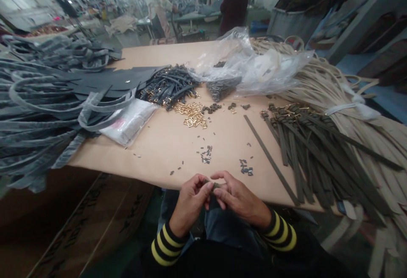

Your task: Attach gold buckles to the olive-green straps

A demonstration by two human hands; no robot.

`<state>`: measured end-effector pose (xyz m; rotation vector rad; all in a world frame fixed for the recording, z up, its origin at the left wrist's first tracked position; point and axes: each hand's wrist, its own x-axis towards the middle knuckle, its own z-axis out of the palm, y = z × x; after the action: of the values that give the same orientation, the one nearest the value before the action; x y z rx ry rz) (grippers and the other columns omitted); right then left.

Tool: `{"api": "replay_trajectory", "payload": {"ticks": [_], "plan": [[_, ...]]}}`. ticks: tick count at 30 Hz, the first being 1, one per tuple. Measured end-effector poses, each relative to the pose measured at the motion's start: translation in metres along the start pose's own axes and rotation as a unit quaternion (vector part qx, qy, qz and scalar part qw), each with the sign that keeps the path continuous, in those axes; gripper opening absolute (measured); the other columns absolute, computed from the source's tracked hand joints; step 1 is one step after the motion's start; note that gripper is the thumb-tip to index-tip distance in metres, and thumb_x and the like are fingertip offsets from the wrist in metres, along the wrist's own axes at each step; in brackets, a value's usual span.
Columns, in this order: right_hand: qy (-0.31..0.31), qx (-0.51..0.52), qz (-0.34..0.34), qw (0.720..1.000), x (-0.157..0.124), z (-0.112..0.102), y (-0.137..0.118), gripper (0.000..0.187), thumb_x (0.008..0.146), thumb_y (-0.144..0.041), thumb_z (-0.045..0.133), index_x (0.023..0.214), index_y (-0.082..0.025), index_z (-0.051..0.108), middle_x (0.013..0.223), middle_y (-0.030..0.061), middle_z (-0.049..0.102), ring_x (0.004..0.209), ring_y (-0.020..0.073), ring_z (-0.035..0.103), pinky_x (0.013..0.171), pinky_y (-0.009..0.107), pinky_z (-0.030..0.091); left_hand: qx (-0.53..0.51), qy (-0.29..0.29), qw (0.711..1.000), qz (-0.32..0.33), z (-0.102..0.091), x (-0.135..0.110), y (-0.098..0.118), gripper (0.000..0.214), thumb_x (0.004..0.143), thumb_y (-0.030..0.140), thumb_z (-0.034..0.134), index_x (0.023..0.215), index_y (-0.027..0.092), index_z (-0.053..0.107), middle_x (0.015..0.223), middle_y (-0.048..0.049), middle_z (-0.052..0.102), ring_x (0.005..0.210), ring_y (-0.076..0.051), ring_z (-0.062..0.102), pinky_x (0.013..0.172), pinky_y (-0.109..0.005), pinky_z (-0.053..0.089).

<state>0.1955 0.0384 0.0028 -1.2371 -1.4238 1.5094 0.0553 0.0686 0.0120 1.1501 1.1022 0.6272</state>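
Close to the table's front edge, my left hand (192, 195) pinches a small dark olive strip piece (215, 185) between thumb and fingers. My right hand (237, 195) grips the same piece from the other side, its index finger bent over it. The piece is mostly covered by fingers, so its exact form is hidden. Just beyond the hands lie small dark metal clips (206, 155), and another small cluster of clips (246, 167) is to the right. A single long olive strap (270, 159) lies right of them.
Gold buckles (193, 114) and black buckled straps (170, 85) lie mid-table. Olive straps (305, 146) and beige straps (333, 82) are heaped right; grey straps (41, 95) fill the left. Plastic bags (267, 70) stand behind. Two people are in the background. A cardboard box (104, 214) sits below left.
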Motion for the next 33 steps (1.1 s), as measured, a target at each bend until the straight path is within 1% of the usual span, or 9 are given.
{"api": "replay_trajectory", "payload": {"ticks": [10, 15, 18, 21, 24, 26, 27, 29, 33], "plan": [[-0.03, -0.024, 0.039, 0.999, 0.017, -0.021, -0.011, 0.008, 0.08, -0.02, 0.036, 0.073, -0.017, 0.041, 0.057, -0.0038, 0.051, 0.039, 0.0054, 0.041, 0.041, 0.017, 0.033, 0.033, -0.012, 0.999, 0.016, 0.003, 0.024, 0.007, 0.032, 0.072, 0.045, 0.049, 0.06, 0.015, 0.049, 0.049, 0.0017, 0.052, 0.042, -0.008, 0.044, 0.043, -0.02, 0.036], [0.019, -0.067, 0.003, 0.998, 0.028, -0.044, -0.009, 0.021, 0.079, -0.025, 0.04, 0.062, -0.015, 0.047, 0.055, -0.0018, 0.048, 0.05, 0.008, 0.041, 0.048, 0.019, 0.032, 0.031, 0.024, 0.999, 0.028, 0.007, 0.05, 0.014, 0.032, 0.072, 0.045, 0.048, 0.058, 0.016, 0.046, 0.045, 0.0044, 0.047, 0.04, -0.007, 0.042, 0.044, -0.019, 0.035], [0.029, 0.004, 0.03, 0.999, 0.033, -0.05, 0.001, 0.029, 0.082, -0.037, 0.038, 0.063, -0.016, 0.045, 0.048, -0.0049, 0.04, 0.04, 0.0057, 0.032, 0.04, 0.018, 0.025, 0.096, -0.008, 0.995, 0.039, 0.003, 0.071, 0.022, 0.031, 0.075, 0.043, 0.044, 0.06, 0.016, 0.047, 0.048, 0.0038, 0.047, 0.042, -0.008, 0.045, 0.046, -0.02, 0.037], [0.047, 0.101, 0.049, 0.993, 0.036, -0.05, 0.008, 0.032, 0.08, -0.046, 0.038, 0.068, -0.017, 0.041, 0.049, -0.0062, 0.04, 0.036, 0.0035, 0.026, 0.035, 0.017, 0.019, 0.254, 0.001, 0.961, 0.105, -0.006, 0.102, 0.036, 0.024, 0.079, 0.036, 0.04, 0.07, 0.016, 0.052, 0.057, 0.0004, 0.052, 0.051, -0.011, 0.049, 0.051, -0.023, 0.041], [0.059, 0.143, 0.065, 0.986, 0.038, -0.049, 0.009, 0.034, 0.078, -0.05, 0.04, 0.07, -0.017, 0.039, 0.051, -0.0063, 0.042, 0.035, 0.0024, 0.026, 0.034, 0.017, 0.017, 0.445, 0.092, 0.854, 0.254, -0.015, 0.14, 0.052, 0.017, 0.078, 0.024, 0.042, 0.086, 0.015, 0.054, 0.085, -0.0078, 0.057, 0.08, -0.018, 0.051, 0.072, -0.03, 0.042], [0.054, 0.153, 0.07, 0.984, 0.038, -0.048, 0.008, 0.034, 0.077, -0.051, 0.04, 0.072, -0.017, 0.039, 0.051, -0.0063, 0.043, 0.035, 0.0021, 0.026, 0.034, 0.017, 0.017, 0.543, 0.097, 0.792, 0.261, -0.018, 0.163, 0.058, 0.016, 0.078, 0.019, 0.041, 0.08, 0.014, 0.055, 0.086, -0.0097, 0.055, 0.086, -0.02, 0.048, 0.079, -0.035, 0.039], [0.051, 0.152, 0.07, 0.984, 0.038, -0.048, 0.008, 0.034, 0.077, -0.05, 0.041, 0.072, -0.017, 0.039, 0.052, -0.0061, 0.043, 0.035, 0.0021, 0.026, 0.034, 0.017, 0.017, 0.567, 0.094, 0.779, 0.251, -0.018, 0.172, 0.059, 0.015, 0.077, 0.018, 0.041, 0.076, 0.014, 0.055, 0.083, -0.0095, 0.055, 0.086, -0.021, 0.047, 0.08, -0.036, 0.038], [0.05, 0.144, 0.067, 0.986, 0.038, -0.048, 0.009, 0.033, 0.078, -0.048, 0.04, 0.074, -0.016, 0.041, 0.052, -0.0055, 0.044, 0.035, 0.0023, 0.027, 0.034, 0.017, 0.018, 0.577, 0.088, 0.778, 0.232, -0.018, 0.183, 0.06, 0.014, 0.075, 0.016, 0.042, 0.068, 0.014, 0.054, 0.078, -0.0086, 0.053, 0.085, -0.022, 0.046, 0.08, -0.038, 0.037], [0.05, 0.125, 0.051, 0.99, 0.036, -0.047, 0.011, 0.03, 0.08, -0.045, 0.04, 0.074, -0.016, 0.042, 0.052, -0.0051, 0.045, 0.036, 0.0024, 0.029, 0.034, 0.016, 0.02, 0.531, 0.092, 0.814, 0.216, -0.018, 0.188, 0.062, 0.014, 0.071, 0.01, 0.044, 0.059, 0.015, 0.049, 0.072, -0.0059, 0.05, 0.084, -0.021, 0.044, 0.077, -0.035, 0.036]]}}
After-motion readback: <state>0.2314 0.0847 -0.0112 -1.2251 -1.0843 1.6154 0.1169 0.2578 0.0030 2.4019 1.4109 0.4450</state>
